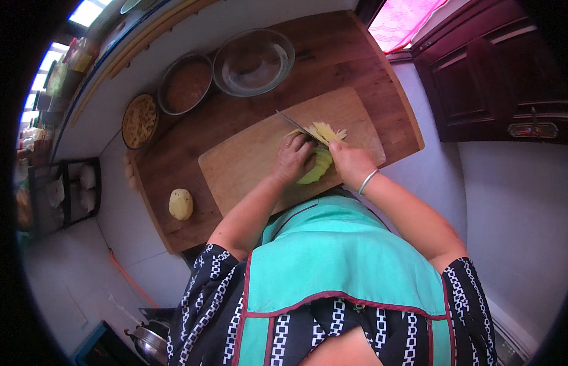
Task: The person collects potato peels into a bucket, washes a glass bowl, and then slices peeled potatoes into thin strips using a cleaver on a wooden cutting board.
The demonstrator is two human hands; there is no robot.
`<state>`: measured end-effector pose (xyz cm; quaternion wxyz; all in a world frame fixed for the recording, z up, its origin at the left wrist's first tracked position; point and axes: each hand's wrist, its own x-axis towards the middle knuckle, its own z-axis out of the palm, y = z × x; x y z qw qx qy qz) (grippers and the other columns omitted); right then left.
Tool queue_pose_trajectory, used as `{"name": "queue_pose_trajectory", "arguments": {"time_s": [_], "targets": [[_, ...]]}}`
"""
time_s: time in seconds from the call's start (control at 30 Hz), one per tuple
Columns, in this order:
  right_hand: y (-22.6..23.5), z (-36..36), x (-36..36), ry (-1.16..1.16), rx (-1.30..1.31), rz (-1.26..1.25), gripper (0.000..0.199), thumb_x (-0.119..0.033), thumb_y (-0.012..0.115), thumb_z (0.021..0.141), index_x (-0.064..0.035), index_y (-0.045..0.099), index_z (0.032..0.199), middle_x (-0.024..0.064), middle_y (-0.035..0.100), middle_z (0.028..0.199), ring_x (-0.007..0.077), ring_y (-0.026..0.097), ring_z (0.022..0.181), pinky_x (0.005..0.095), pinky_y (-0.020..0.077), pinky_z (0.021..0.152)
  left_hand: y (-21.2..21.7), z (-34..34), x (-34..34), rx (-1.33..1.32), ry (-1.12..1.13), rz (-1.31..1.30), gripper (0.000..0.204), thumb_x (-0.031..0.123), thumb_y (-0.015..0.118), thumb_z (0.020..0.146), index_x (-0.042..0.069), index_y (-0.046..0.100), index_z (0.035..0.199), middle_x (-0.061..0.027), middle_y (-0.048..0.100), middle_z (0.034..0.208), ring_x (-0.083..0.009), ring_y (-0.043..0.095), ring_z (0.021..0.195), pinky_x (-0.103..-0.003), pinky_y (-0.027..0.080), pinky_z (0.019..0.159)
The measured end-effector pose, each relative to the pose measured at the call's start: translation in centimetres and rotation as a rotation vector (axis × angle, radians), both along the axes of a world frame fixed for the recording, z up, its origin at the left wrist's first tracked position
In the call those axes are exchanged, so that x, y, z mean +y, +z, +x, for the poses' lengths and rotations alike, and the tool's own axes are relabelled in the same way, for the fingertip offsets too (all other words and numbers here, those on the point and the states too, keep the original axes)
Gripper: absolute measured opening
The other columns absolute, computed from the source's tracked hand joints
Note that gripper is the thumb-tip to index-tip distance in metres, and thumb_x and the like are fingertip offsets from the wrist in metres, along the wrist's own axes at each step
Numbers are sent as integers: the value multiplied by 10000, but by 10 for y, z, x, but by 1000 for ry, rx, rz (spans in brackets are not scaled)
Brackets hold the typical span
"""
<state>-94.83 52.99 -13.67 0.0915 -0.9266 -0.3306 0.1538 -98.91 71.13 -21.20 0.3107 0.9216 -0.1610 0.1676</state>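
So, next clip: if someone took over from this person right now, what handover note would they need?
Left hand: pressed on the fanned potato slices, steadying them.
Right hand: grips the knife, blade on the slices.
Cutting board lies on the wooden table.
Done: a small pile of cut strips beyond the blade.
Left: most slices uncut; one whole peeled potato waits left of the board. Glass bowl looks empty.
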Motion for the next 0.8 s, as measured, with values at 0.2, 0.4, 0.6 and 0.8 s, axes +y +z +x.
{"name": "queue_pose_trajectory", "arguments": {"time_s": [0.2,0.4,0.6,0.8], "targets": [[20,0,-3,30,20,58,148,-98,398,850,-18,422,972,232,598,873,383,617,724,474,495,609,-2,-5,0,10,39,5,318,156,656,692,90,595,998,-127,538,1097,-325,486,1065,-419,424,901],[10,3,2,2,89,-81,166,-104,398,851,-17,437,987,229,603,860,388,613,711,477,488,604,-3,0,0,-35,19,-5,332,136,656,697,87,582,1017,-143,524,1099,-335,482,1069,-417,432,892],[8,-4,-6,6,5,101,150,-106,413,840,-27,446,963,242,609,809,398,615,702,486,485,591,-4,-4,1,3,47,1,350,138,662,693,82,570,1026,-144,513,1115,-342,473,1083,-421,424,903],[18,-1,6,-7,69,-45,133,-87,430,826,-36,429,949,216,614,770,394,620,701,476,494,589,-5,-6,-4,2,80,-33,364,165,665,681,77,578,1023,-128,529,1113,-326,474,1086,-412,428,905]]}}
